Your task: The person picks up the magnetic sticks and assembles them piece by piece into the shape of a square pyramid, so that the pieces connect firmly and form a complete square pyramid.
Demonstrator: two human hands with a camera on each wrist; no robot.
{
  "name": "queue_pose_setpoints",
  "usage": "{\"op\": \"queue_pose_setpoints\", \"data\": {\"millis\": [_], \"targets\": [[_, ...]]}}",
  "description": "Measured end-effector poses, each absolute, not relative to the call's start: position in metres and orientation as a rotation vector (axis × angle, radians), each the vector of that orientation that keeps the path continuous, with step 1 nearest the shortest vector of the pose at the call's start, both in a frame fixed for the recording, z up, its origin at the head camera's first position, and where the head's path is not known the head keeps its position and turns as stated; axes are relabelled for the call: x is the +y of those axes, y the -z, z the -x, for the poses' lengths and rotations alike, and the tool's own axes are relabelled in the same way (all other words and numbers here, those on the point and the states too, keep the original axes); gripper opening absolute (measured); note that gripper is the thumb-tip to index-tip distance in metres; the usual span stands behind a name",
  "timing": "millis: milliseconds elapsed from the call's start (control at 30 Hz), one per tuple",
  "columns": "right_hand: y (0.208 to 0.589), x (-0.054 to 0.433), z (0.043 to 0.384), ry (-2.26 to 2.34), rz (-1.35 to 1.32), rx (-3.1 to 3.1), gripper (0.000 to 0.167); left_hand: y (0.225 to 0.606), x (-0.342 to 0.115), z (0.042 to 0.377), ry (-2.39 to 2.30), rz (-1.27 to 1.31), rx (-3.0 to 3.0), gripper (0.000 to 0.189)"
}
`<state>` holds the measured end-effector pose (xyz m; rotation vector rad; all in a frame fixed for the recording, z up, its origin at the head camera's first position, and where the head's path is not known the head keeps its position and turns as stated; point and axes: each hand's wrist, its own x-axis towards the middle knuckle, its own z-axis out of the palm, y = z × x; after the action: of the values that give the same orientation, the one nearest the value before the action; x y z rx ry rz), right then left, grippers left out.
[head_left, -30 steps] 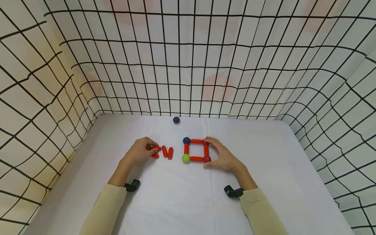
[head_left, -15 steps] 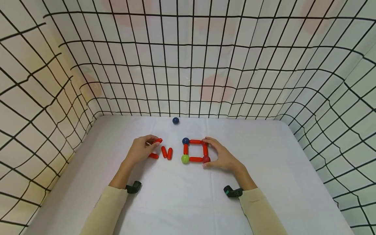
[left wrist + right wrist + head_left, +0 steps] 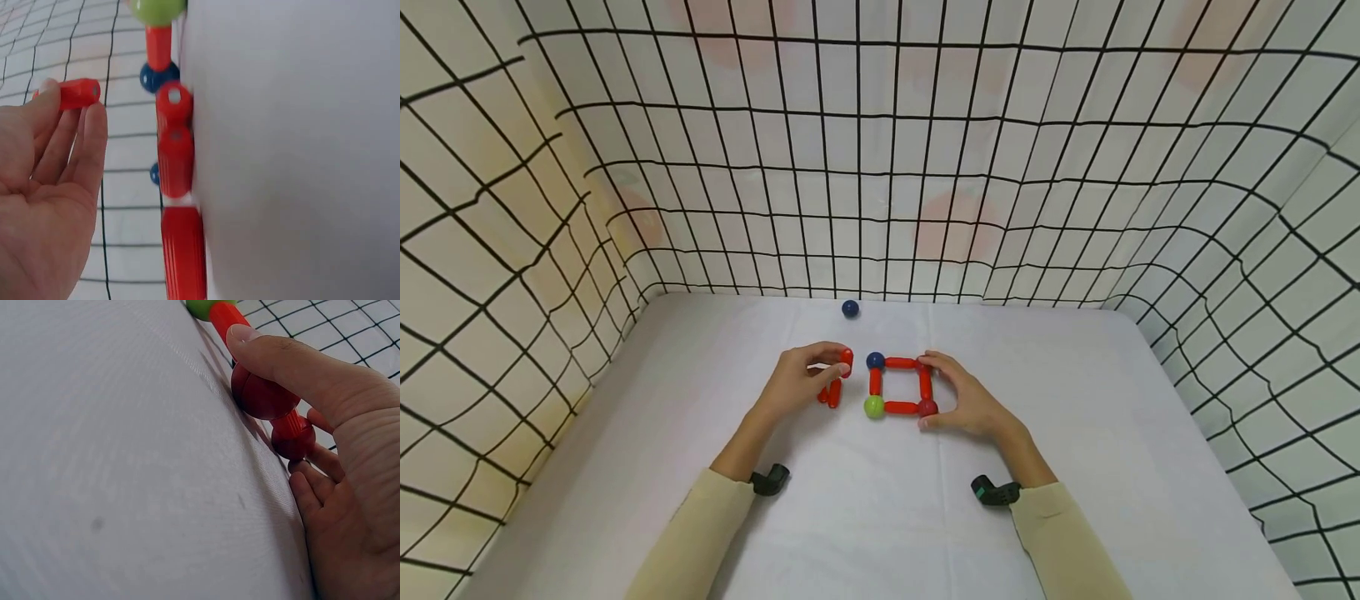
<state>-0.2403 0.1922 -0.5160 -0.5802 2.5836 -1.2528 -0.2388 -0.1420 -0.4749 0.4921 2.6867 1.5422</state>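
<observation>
Head view: we see the left hand [image 3: 797,380] pinching a glossy red rod [image 3: 847,362] just left of a ball-cornered square frame [image 3: 900,407]. Left wrist: we spot a grey dot on the rod's end. Right wrist: the right hand [image 3: 359,456], thumb and fingers apart, clasps the frame's red balls [image 3: 265,394].

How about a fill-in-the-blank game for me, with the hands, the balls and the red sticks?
1. The lifted red stick is pinched by the person's ____ hand.
2. Touched by the other hand, the square has ____ red balls at its corners.
3. The square's near left ball is coloured ____.
4. The loose ball, lying apart at the back, is coloured ____.

Missing words: left; two; green; blue.
</observation>
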Motion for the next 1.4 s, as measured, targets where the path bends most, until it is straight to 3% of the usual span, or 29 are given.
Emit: {"op": "queue_pose_setpoints", "data": {"millis": [533, 1133, 1300, 1400], "targets": [[0.514, 0.192, 0.241, 1.244, 0.602, 2.594, 0.099, 0.479, -0.111, 0.233, -1.466, -0.731, 2.580, 0.033], [0.516, 0.196, 0.242, 1.276, 0.669, 2.603, 0.098, 0.488, -0.108, 0.231, -1.423, -0.790, 2.483, 0.036], [0.517, 0.197, 0.242, 1.334, 0.654, 2.592, 0.088, 0.489, -0.109, 0.229, -1.405, -0.802, 2.472, 0.038], [0.519, 0.198, 0.243, 1.349, 0.651, 2.607, 0.074, 0.489, -0.109, 0.229, -1.406, -0.823, 2.462, 0.038]]}}
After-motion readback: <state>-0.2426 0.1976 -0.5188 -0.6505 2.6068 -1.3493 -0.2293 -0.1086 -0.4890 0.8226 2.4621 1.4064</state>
